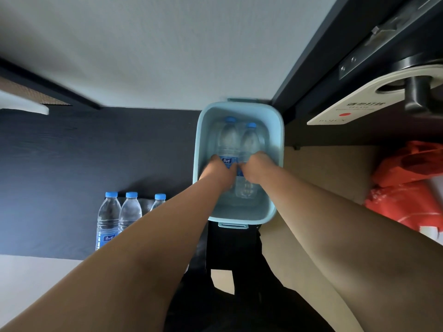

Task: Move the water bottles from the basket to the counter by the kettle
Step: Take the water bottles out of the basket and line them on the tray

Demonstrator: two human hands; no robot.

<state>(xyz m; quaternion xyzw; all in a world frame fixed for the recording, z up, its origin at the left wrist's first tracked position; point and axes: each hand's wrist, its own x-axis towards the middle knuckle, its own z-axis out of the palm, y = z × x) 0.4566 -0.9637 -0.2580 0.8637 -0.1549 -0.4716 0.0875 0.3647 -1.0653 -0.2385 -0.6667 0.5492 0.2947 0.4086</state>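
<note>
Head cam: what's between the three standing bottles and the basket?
Head view: only dark surface between the standing bottles and the basket, crossed by the left forearm reaching into it.

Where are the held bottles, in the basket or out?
In: inside the basket walls, left hand grips left bottle, right hand grips right bottle.

In the pale blue basket (200, 140) two clear, blue-capped bottles lie side by side, caps pointing away: the left bottle (229, 137) gripped by the left hand (219, 171), the right bottle (250, 142) by the right hand (255, 168) — a row of three bottles (130, 212) stands upright on the dark table (72, 164)
</note>
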